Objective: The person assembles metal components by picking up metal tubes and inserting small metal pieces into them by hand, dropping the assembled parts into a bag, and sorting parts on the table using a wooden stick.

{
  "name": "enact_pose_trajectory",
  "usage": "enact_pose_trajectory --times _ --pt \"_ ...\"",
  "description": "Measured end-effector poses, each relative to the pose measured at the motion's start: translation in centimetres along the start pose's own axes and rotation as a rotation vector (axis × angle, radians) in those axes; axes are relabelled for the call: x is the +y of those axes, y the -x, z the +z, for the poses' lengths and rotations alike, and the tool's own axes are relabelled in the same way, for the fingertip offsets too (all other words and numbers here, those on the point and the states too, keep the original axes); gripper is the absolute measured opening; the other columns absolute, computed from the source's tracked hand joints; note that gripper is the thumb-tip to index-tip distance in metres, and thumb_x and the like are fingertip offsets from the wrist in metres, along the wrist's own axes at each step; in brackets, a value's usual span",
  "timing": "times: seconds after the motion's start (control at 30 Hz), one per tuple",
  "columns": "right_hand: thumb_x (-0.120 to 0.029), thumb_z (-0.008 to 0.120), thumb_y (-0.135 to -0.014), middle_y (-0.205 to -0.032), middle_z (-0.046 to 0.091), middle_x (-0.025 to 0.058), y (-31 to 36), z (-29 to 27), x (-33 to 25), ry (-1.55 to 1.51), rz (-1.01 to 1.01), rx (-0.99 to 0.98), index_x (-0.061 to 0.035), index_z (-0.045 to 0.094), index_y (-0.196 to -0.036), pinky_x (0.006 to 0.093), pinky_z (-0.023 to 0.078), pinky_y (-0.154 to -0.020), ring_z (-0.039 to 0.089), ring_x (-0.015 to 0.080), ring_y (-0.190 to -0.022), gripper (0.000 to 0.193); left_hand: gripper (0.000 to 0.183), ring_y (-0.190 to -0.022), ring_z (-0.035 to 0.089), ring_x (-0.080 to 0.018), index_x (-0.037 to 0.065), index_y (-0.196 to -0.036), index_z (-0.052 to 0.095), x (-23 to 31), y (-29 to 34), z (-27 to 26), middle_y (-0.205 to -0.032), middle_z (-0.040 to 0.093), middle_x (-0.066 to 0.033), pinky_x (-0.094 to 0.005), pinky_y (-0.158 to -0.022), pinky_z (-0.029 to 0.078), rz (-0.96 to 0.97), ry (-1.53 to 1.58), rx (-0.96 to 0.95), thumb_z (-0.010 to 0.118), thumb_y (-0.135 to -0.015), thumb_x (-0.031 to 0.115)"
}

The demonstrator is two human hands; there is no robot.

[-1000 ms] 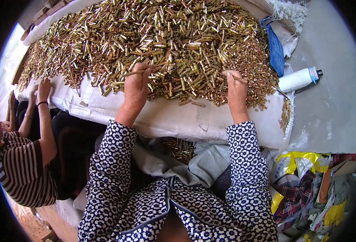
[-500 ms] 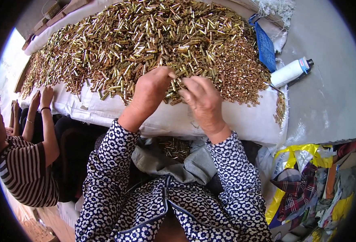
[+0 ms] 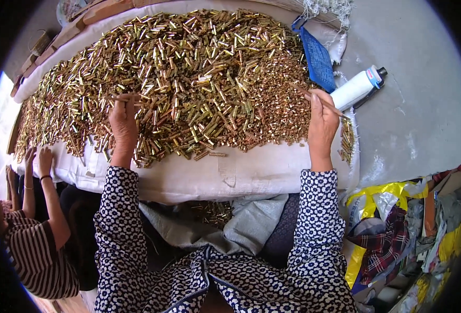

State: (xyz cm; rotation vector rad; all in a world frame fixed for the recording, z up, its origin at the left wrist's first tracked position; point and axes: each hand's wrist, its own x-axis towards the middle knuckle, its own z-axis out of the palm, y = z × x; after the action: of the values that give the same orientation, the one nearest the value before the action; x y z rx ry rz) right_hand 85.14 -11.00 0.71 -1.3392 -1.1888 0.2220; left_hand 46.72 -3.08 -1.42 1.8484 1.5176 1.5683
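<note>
A broad heap of small brass-coloured metal tubes (image 3: 188,68) covers the cloth-topped table, with many short copper-coloured nuts (image 3: 277,99) at its right side. My left hand (image 3: 123,125) is over the left front of the heap, its fingers closed among the tubes; what they pinch is hard to make out. My right hand (image 3: 321,128) is at the heap's right end, closed on a thin brown stick (image 3: 334,109) that slants down to the right. Under the stick's lower end, a small row of tubes (image 3: 346,141) lies along the table's right edge.
A blue plastic scoop-like tray (image 3: 317,60) and a white bottle with a dark cap (image 3: 355,88) stand right of the heap. A grey sack with more tubes (image 3: 251,224) hangs open at my lap. Bags and cloths (image 3: 392,235) fill the lower right. Another person's hands (image 3: 42,159) work at left.
My hands were together in front of the heap's middle. They have moved apart, the left to the heap's left side, the right to the stick at its right end. The view has shifted.
</note>
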Motion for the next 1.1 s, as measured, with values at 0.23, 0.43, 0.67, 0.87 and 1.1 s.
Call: enact_pose_trajectory --times 0.23,0.43,0.67,0.87,1.1 --pt "-0.014 0.044 -0.089 -0.086 0.062 0.0115 -3.0 3.0 6.4 0.041 0.107 -0.076 0.0044 0.056 -0.093 0.0247 0.044 -0.076 0.060 0.0174 -0.085 0.022 0.012 -0.075 0.060 -0.0124 0.003 -0.093 0.053 -0.6 -0.5 1.7 -0.085 0.063 -0.0064 -0.0243 -0.062 0.050 -0.048 0.045 -0.007 0.043 -0.090 0.010" --pt "-0.015 0.044 -0.090 -0.094 0.062 0.0120 -2.7 3.4 6.9 0.051 0.106 -0.113 0.0023 0.056 -0.101 0.0262 0.044 -0.078 0.060 0.0178 -0.089 0.024 0.017 -0.083 0.058 -0.0147 0.004 -0.104 0.052 -2.0 1.2 0.4 -0.093 0.062 -0.0084 -0.0263 -0.072 0.048 -0.075 -0.018 0.052 0.047 -0.089 0.011" --pt "-0.022 0.044 -0.089 -0.105 0.058 0.0153 -2.1 2.6 6.3 0.208 -0.045 -0.183 -0.0007 0.049 -0.112 0.0307 0.045 -0.080 0.058 0.0236 -0.091 0.031 0.021 -0.088 0.058 -0.0153 -0.001 -0.103 0.051 -0.7 1.7 -0.3 -0.097 0.060 -0.0102 -0.0260 -0.076 0.047 -0.117 0.118 0.058 0.050 -0.088 0.014" --pt "-0.020 0.042 -0.092 -0.099 0.060 0.0126 -0.4 1.8 4.2 -0.143 0.105 -0.118 -0.0015 0.050 -0.108 0.0275 0.048 -0.078 0.060 0.0180 -0.090 0.026 0.015 -0.074 0.060 -0.0116 0.001 -0.094 0.055 1.2 2.0 -1.1 -0.084 0.063 -0.0058 -0.0239 -0.062 0.051 -0.091 0.142 0.049 0.047 -0.090 0.014" --pt "-0.014 0.043 -0.089 -0.084 0.062 0.0132 -1.2 1.2 2.3 0.076 -0.077 -0.018 -0.0010 0.053 -0.091 0.0290 0.050 -0.066 0.064 0.0212 -0.076 0.017 0.016 -0.063 0.060 -0.0137 0.004 -0.089 0.057 1.0 1.5 -0.9 -0.072 0.062 -0.0096 -0.0270 -0.053 0.046 -0.084 -0.364 -0.051 0.051 -0.088 0.019"
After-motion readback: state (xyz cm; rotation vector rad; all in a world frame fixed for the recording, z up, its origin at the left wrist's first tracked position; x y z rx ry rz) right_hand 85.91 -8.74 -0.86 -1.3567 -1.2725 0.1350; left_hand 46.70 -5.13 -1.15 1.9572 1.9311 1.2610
